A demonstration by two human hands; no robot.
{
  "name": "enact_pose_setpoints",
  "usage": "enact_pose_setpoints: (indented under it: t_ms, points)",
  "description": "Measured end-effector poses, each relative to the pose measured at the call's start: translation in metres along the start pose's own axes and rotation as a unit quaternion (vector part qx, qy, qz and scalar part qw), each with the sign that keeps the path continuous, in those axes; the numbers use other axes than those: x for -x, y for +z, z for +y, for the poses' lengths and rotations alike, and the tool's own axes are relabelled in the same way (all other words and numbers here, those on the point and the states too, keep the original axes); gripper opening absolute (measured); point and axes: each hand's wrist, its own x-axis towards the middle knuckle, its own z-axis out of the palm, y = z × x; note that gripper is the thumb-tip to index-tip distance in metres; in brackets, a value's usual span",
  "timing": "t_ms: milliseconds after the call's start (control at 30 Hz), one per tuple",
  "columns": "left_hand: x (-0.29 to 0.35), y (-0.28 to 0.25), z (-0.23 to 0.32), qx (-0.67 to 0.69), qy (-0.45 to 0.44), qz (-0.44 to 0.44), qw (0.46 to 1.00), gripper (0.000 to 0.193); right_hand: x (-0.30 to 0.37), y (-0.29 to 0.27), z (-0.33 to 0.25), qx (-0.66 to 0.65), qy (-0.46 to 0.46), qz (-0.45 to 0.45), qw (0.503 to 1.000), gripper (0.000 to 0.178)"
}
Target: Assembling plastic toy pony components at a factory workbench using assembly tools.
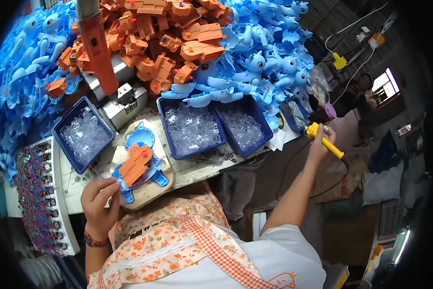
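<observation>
The left hand (100, 195) is at the left edge of a blue shell (140, 138), with the thumb and the forefinger brought close together. Whether these fingers are pinching the shell or a thin wire there, I cannot tell. The right hand (318, 144) is raised well apart from the shell, out to the right, and it is grasping a yellow tool (331, 148). A black cord (346, 166) hangs from the lower end of this tool.

The shell lies on a pale board (159, 151), which rests on the tabletop (192, 169) just in front of the person. On the shell lies an orange box (135, 164), tilted to one side, covering the middle part of it.

To the left of the board stands a dark blue bin (68, 155) with clear parts (84, 132) inside. Two more such bins stand side by side to the right of the board. At the far left is a white tray (62, 202) full of coloured wires (35, 192). Behind the bins there is a heap of orange boxes (149, 38), and blue figures (260, 43) are piled on both sides of it. A hanging tool (96, 48) comes down above a metal device (125, 108).
</observation>
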Motion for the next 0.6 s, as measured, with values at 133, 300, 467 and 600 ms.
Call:
enact_pose_setpoints:
  t_ms: [133, 300, 467, 600]
  points:
    - [0.005, -0.002, 0.003, 0.008, -0.015, -0.013, 1.000, 0.026, -0.016, 0.046, 0.032, 0.107, -0.150, 0.039, 0.982, 0.032]
    - [0.007, -0.003, 0.002, 0.021, -0.032, -0.028, 0.999, 0.027, -0.006, 0.057, 0.063, 0.130, -0.033, 0.001, 0.991, 0.055]
    - [0.013, -0.002, -0.008, 0.062, -0.056, -0.011, 0.996, 0.024, 0.028, 0.056, 0.046, 0.065, 0.105, -0.013, 0.992, 0.064]
    - [0.012, -0.006, -0.009, 0.055, -0.084, 0.024, 0.995, 0.024, 0.053, 0.059, 0.037, -0.151, 0.339, -0.100, 0.923, 0.028]
